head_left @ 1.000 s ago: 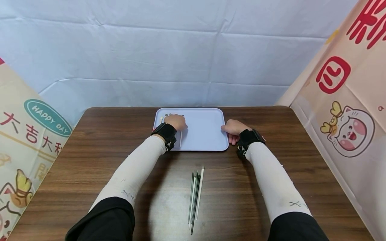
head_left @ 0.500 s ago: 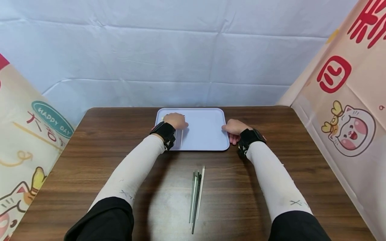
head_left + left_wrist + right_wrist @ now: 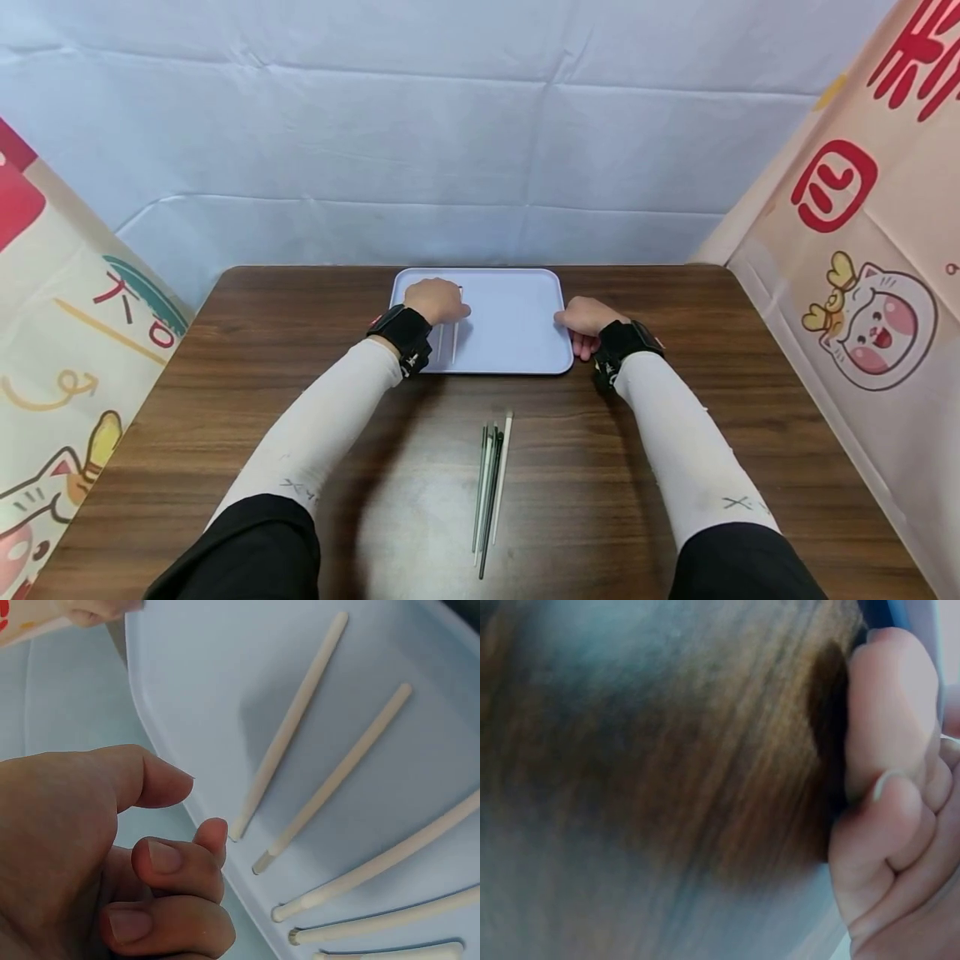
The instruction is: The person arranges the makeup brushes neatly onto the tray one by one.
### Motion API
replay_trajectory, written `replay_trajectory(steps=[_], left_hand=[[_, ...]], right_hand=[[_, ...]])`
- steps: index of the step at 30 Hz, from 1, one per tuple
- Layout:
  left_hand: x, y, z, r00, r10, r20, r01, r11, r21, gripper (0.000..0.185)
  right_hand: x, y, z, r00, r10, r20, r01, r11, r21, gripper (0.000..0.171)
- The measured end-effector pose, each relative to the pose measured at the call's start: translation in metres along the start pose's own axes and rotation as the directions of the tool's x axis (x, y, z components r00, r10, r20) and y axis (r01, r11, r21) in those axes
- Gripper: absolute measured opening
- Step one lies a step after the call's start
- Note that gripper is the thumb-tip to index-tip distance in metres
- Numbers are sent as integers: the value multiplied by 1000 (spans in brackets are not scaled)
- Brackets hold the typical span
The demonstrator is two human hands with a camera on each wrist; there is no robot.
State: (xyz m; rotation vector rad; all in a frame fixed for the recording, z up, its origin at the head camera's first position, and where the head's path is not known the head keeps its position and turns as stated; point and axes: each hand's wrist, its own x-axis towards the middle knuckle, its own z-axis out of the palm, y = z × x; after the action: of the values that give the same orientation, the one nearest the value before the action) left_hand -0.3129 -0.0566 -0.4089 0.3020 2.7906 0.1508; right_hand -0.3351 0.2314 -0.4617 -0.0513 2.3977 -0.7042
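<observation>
A white rectangular tray (image 3: 517,321) with a raised rim lies at the far side of the table. My right hand (image 3: 588,321) grips its right edge, thumb over the rim and fingers curled along the outside. Over the tray's left part is my left hand (image 3: 437,302), its fingers loosely curled, with a gap between thumb and fingers and nothing held. Several thin cream sticks (image 3: 292,724) lie spread apart in the tray, their near ends close to my left fingertips (image 3: 214,834) in the left wrist view. In the head view the hand covers most of them.
A small bundle of thin green, dark and pale sticks (image 3: 487,492) lies on the brown wooden table (image 3: 600,483) in front of the tray. A pale cloth (image 3: 480,150) hangs behind, and printed sheets (image 3: 870,333) flank the table.
My left wrist has shifted slightly left, uncovering a second stick beside the hand in the head view. My right hand stays at the tray's edge. The left printed sheet has shifted.
</observation>
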Motion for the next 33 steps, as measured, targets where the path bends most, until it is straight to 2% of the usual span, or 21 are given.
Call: replay_trajectory(steps=[6,10,15,25,33], left_hand=[[-2,4,0,1000,15,18,-16,999,52,38],[-6,7,0,999,34,6,-34,997,64,36],[-15,9,1,999,52,-4,-51,996,69,37],[-31,12,9,999,46,-11,-45,997,70,38],[-47,16,15,995,94,-26,-92,992,89,41]], right_hand=[[2,1,1,1000,-3,-8,3,1000,-8,51],[3,2,1,1000,-3,-6,3,1000,-7,51],[3,2,1,1000,0,0,0,1000,-5,51],[2,0,-1,1000,-1,-1,1,1000,-1,50],[3,1,1,1000,5,0,-5,1000,-2,52]])
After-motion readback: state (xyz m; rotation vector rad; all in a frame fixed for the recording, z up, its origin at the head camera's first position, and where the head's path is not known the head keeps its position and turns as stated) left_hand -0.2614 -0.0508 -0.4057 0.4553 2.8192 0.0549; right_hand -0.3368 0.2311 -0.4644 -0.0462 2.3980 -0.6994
